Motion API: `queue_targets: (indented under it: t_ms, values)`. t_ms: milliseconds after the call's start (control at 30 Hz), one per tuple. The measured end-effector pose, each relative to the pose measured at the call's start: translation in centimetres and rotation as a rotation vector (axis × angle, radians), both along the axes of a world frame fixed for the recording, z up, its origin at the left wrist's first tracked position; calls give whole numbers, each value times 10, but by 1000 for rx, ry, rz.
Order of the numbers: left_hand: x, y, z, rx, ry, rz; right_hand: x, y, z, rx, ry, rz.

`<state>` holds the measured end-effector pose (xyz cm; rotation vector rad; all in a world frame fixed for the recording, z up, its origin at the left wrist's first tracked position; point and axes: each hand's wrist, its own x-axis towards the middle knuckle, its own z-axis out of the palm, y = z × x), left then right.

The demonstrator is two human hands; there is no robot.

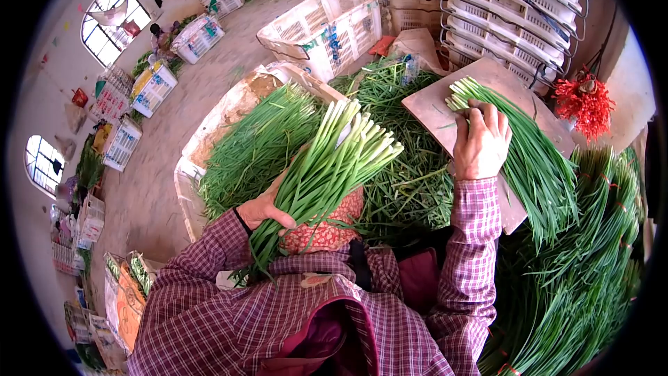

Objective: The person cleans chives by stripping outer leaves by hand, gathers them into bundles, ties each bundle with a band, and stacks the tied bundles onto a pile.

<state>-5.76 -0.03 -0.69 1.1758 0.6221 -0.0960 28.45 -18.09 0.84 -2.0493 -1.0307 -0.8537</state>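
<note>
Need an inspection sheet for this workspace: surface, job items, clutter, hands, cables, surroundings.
Surface: tilted board, partly covered by a pile of green stalks, leaves hanging over its edge.
Job items: held bunch, pale ends pointing away from the wearer; more stalks in the near crate; banded bunches at right.
Clutter: loose leaves heaped between crate and board.
Left hand: closed around the held bunch.
Right hand: curled over the pile near its pale ends; grip unclear.
Cables: nothing seen that is clearly a cable.
Surroundings: stacked white crates beyond the board, red strands hanging at right, arched window in the far wall.
</note>
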Motion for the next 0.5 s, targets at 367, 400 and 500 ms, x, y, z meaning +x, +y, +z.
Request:
queue_targets:
  t_ms: [367,400,500]
  values:
    - [5,-3,1,19,38,-1,-32,21,12,-202,307,681]
    - [5,-3,0,-2,56,10,-32,22,12,-268,331,681]
    - [7,-9,4,112,37,-3,-36,25,11,-218,368,699]
